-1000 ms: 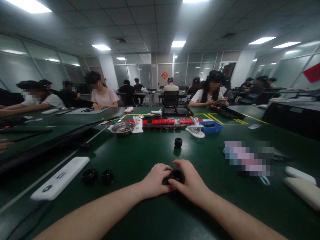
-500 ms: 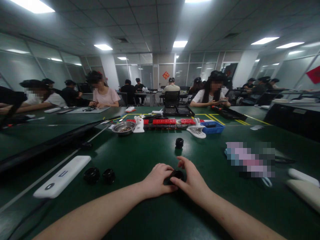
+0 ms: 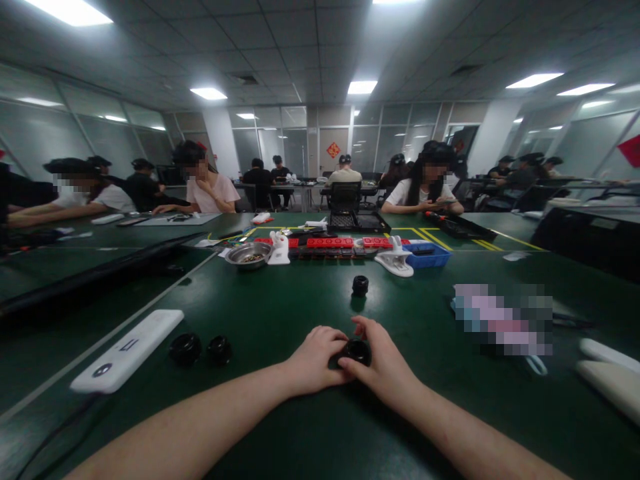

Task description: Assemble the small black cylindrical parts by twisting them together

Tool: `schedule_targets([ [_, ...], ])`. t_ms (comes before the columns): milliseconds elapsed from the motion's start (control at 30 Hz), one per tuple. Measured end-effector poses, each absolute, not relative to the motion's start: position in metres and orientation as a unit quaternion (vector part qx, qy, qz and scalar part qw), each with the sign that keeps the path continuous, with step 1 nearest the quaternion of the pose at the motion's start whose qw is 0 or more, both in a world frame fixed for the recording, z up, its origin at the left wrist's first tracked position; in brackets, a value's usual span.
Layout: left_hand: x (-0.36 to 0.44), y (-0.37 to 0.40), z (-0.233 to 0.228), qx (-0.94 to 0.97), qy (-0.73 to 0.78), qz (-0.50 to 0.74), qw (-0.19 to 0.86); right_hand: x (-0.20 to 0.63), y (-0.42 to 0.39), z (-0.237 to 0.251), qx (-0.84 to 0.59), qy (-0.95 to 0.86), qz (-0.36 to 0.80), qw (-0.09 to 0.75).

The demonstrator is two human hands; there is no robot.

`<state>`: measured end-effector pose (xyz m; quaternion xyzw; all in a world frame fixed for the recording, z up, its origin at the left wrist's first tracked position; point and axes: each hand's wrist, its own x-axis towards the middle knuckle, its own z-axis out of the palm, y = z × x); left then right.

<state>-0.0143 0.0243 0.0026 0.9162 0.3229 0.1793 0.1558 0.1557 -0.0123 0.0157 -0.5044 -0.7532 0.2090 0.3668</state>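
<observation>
My left hand (image 3: 316, 361) and my right hand (image 3: 389, 359) meet low over the green table, both closed around a black round fitting (image 3: 359, 349). Its open, ring-like top shows between my fingers, while its lower part is hidden. My right thumb lies across the near side of the rim, and my left fingers wrap its left side. Just beyond my hands stands another black ribbed fitting (image 3: 360, 286). Off to the left, a larger black fitting (image 3: 185, 349) and a smaller black one (image 3: 219, 349) sit side by side.
A white power strip (image 3: 127, 350) lies at the left. Farther back are a metal bowl (image 3: 247, 255), a row of red blocks (image 3: 330, 243), white clamps (image 3: 395, 259) and a blue tray (image 3: 427, 255). A blurred-out item (image 3: 500, 320) lies right. People sit across the table.
My right fingers have drawn in closer around the fitting, and its ring opening shows more. Across the table, a person at the left has raised a hand toward their head.
</observation>
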Motion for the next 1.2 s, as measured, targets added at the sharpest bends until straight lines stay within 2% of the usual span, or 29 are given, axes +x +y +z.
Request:
schedule_targets([
  [200,-0.0150,0.0255,0.0010,0.916,0.324,0.178,0.157,0.1558,-0.0171,0.0171,-0.416,-0.798,0.249,0.358],
  [333,-0.0149,0.0258,0.0010,0.917,0.321,0.178,0.156,0.1566,-0.0174,0.0204,-0.454,-0.791,0.198,0.359],
  [500,-0.0141,0.0245,0.0037,0.916,0.322,0.178,0.161,0.1560,-0.0115,0.0175,-0.508,-0.761,0.212,0.344],
  [700,-0.0148,0.0251,0.0029,0.917,0.325,0.172,0.156,0.1569,-0.0166,0.0191,-0.411,-0.813,0.245,0.330],
  [867,-0.0147,0.0229,0.0047,0.915,0.327,0.179,0.156,0.1580,-0.0139,0.0190,-0.460,-0.791,0.193,0.354],
  [967,-0.0144,0.0219,0.0055,0.915,0.325,0.184,0.155,0.1582,-0.0106,0.0175,-0.493,-0.771,0.205,0.347],
  [1200,-0.0154,0.0248,0.0010,0.915,0.328,0.178,0.155,0.1577,-0.0175,0.0227,-0.402,-0.820,0.227,0.339],
])
